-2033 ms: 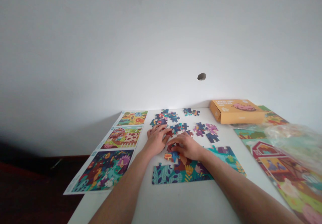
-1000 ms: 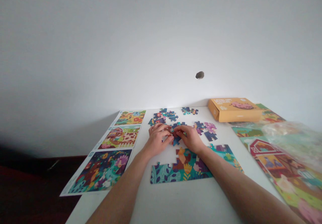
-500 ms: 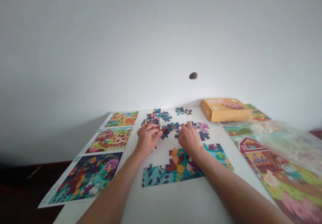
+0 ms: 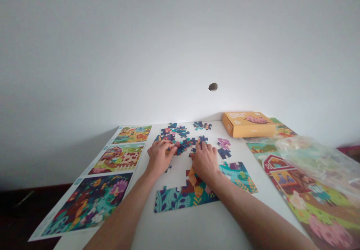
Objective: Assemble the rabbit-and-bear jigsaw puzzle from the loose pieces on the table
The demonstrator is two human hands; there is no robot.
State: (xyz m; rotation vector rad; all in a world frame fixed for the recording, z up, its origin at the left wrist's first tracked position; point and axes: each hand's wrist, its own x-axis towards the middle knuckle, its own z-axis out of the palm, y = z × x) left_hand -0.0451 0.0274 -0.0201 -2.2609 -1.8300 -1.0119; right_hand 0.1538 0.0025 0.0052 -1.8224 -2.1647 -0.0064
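My left hand (image 4: pixel 161 155) is at the left of the loose puzzle pieces. Its thumb and fingers are closed around a dark puzzle piece (image 4: pixel 172 148), partly hidden by them. My right hand (image 4: pixel 206 160) lies palm down, fingers stretched, with the tips touching dark blue pieces (image 4: pixel 203 139) in the middle. Between the hands lies a small cluster of dark pieces (image 4: pixel 184 145). Nearer to me, a partly joined puzzle (image 4: pixel 174 199) with leaves and flowers runs beneath my right wrist, which hides part of it.
More loose pieces (image 4: pixel 180 130) lie toward the wall, and pink and blue ones (image 4: pixel 224 143) to the right. Printed picture sheets (image 4: pixel 92 195) cover the left side. An orange puzzle box (image 4: pixel 249 124), a farm picture (image 4: pixel 306 190) and a clear plastic bag (image 4: pixel 312 163) are on the right.
My right hand has shifted left and toward me, and its curled fingers have straightened over the pieces. My left hand stays closed at nearly the same spot. The view has moved slightly.
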